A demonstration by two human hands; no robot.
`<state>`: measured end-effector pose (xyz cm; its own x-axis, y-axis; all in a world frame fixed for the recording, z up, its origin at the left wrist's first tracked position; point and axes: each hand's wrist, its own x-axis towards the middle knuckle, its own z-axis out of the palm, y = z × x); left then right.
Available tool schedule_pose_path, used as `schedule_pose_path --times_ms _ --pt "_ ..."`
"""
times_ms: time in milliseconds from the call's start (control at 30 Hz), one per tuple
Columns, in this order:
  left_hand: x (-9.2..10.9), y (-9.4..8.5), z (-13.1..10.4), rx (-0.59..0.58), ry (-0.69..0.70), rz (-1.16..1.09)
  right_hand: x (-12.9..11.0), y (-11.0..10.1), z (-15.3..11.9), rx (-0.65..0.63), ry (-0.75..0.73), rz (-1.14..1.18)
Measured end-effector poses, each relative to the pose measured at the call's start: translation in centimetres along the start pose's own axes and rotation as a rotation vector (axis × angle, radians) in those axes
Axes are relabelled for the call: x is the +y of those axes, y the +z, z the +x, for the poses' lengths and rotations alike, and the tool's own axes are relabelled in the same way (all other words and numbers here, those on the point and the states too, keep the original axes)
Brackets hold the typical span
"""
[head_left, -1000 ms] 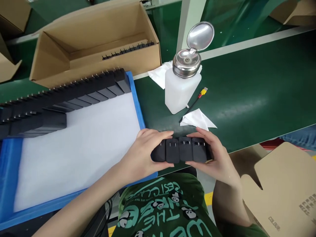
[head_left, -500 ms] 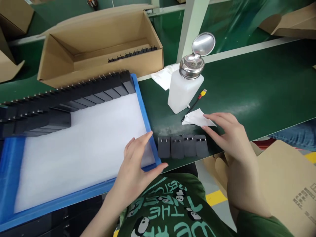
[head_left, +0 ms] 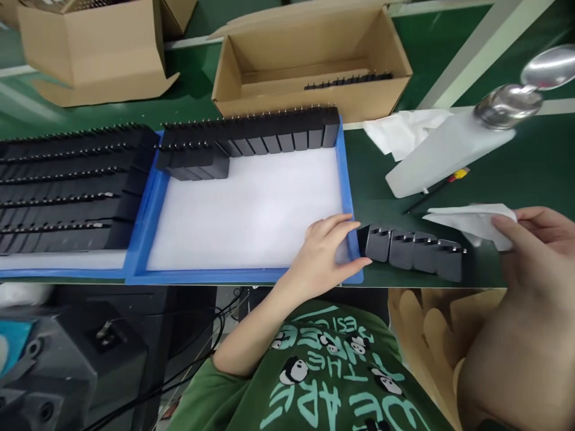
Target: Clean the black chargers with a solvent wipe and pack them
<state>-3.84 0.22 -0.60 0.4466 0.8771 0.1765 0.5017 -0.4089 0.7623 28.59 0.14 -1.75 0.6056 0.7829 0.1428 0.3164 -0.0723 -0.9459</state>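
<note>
My right hand pinches a folded white wipe between thumb and fingers, above the bench. Several black power adapters lie side by side in a short row, prongs up, to the left of that hand. At the row's left end is my left hand, fingers and thumb spread apart over the right rim of a blue tray. It holds nothing, and its fingertips are close to the leftmost adapter; whether they touch it I cannot tell. More black adapters stand packed along the tray's back.
A white pump bottle with its metal lid raised stands behind the wipe, beside a yellow-tipped cable and a white cloth. An open cardboard box sits behind the tray. Another tray of adapters adjoins at left.
The view has swung left, so the bench things appear further right. My right hand has closed on the wipe and lifted it. My left hand stays open by the tray's rim.
</note>
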Motion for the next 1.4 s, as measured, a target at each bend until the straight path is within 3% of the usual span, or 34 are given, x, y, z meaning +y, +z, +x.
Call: schedule_pose_path --times_ms 67,167,300,400,467,600,800,1000,1233,1400 --pt "0.0 0.0 -0.2 0.023 0.016 0.008 -0.4 -0.1 0.5 0.047 0.017 0.036" --pt "-0.1 0.1 -0.2 0.075 0.047 0.001 -1.5 -0.6 2.1 0.072 -0.098 -0.037" --pt "-0.3 0.3 0.1 0.1 0.116 0.026 -5.6 -1.0 3.9 0.229 -0.404 -0.232" --pt "-0.4 0.3 0.0 0.097 0.15 0.064 -9.7 0.6 4.4 0.313 -0.67 -0.393" --pt "-0.5 0.2 -0.1 0.099 0.152 0.087 -11.8 2.3 4.8 0.252 -0.812 -0.466" --pt "-0.5 0.2 -0.2 0.115 0.146 0.108 -13.3 5.0 5.6 -0.053 -1.048 -0.592" --pt "-0.3 0.2 0.0 0.097 0.145 0.088 -12.6 3.9 4.5 -0.311 -1.051 -0.61" --pt "-0.2 0.1 -0.1 0.043 0.107 0.071 -12.1 3.8 4.5 -0.325 -0.977 -0.632" --pt "0.0 0.0 -0.1 0.027 0.098 0.079 -12.5 3.5 5.3 -0.255 -1.061 -0.649" --pt "-0.1 0.0 0.0 0.027 0.067 0.072 -12.9 4.0 5.1 -0.318 -1.011 -0.716"
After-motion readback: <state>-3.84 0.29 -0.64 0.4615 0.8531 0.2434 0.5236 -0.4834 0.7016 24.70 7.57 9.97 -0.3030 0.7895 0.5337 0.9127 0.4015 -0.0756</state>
